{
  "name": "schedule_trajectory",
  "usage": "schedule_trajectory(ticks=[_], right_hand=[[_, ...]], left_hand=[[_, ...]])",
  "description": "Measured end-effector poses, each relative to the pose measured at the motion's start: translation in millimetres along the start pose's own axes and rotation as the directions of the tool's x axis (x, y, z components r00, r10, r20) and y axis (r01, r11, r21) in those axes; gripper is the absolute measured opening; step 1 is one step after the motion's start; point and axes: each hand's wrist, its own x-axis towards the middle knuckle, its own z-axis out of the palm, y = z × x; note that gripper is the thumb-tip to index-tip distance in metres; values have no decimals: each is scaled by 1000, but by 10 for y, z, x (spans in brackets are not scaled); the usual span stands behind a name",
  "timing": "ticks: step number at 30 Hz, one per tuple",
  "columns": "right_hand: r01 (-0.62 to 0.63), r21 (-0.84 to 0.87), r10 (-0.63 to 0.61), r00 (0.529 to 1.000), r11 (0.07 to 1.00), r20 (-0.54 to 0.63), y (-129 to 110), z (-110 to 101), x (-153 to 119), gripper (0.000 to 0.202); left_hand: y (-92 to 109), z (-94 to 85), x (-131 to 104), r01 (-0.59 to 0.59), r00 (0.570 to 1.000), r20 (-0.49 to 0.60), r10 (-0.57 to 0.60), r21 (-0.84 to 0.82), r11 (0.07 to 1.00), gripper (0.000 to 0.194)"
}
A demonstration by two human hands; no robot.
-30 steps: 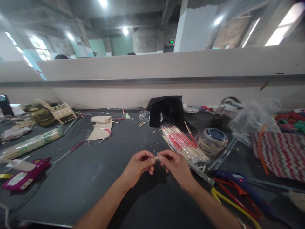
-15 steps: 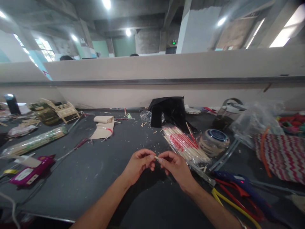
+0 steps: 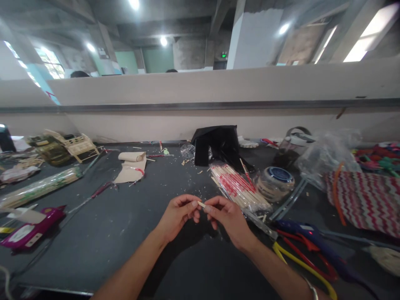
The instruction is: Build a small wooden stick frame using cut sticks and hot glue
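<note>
A short pale wooden stick (image 3: 201, 204) spans the small gap between my two hands, above the dark table (image 3: 103, 237). My left hand (image 3: 181, 214) pinches its left end between thumb and forefinger. At the right end, my right hand (image 3: 225, 216) holds it in a similar pinch. Just beyond my right hand lies a clear plastic packet of wooden sticks (image 3: 239, 185) with red printing. Small wood bits are scattered on the table past my fingers.
Right: a lidded jar (image 3: 276, 183), blue glue gun (image 3: 309, 233), red-and-yellow-handled tool (image 3: 300, 266) and zigzag-patterned cloth (image 3: 365, 200). Behind: a black bag (image 3: 218, 143). Left: brown paper (image 3: 129, 168), a purple device (image 3: 34, 229), a wrapped stick bundle (image 3: 43, 186) and a small wooden chair (image 3: 79, 146).
The camera view has shifted slightly to the right. My hands have moved a little apart, and more of the short stick shows between my fingertips.
</note>
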Motion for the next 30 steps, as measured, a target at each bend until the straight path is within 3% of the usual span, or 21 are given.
schedule_trajectory(ticks=[7,23,30], right_hand=[[-23,71,24,1000,997,-12,2,7,16,25],[17,-8,-18,1000,1000,-24,-17,5,-1,30],[42,-113,-51,995,993,-82,-26,-19,-5,25]], left_hand=[[13,25,-25,-15,1000,23,15,13,1000,23],[-11,18,-10,-87,996,-27,91,126,988,16],[-34,14,-16,-104,993,-34,112,190,976,18]])
